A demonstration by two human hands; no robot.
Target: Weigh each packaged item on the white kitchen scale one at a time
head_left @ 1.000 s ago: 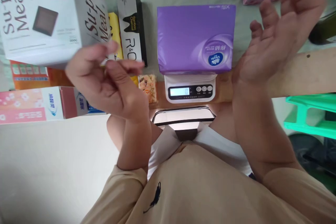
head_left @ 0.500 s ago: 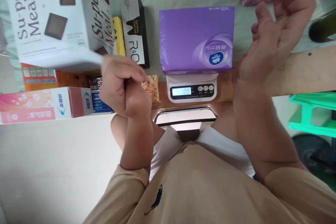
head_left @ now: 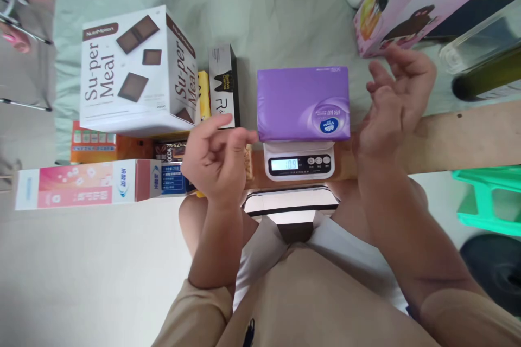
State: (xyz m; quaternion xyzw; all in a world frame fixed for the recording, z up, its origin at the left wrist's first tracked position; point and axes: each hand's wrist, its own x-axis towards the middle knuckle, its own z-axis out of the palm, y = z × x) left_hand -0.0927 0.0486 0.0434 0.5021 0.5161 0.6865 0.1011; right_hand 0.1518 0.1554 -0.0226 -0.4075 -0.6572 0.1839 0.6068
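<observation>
A pale green cloth (head_left: 264, 5) covers the surface, and a wooden board (head_left: 468, 135) runs across its near edge. On the board at centre sits a kitchen scale (head_left: 299, 161); at nine o'clock of it stand a black carton (head_left: 223, 84) and a white box (head_left: 134, 73). At two o'clock lies a pink box (head_left: 411, 5), with what may be a dark bottle (head_left: 486, 73) at three o'clock.

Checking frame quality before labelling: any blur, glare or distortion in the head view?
Head view: lighting soft and even, shadows faint. Wide-lens bend at the edges, so the white Su-per Meal box leans. Both hands, left and right, slightly soft. The white scale's display glows, digits blurry; purple tissue pack sharp.
</observation>
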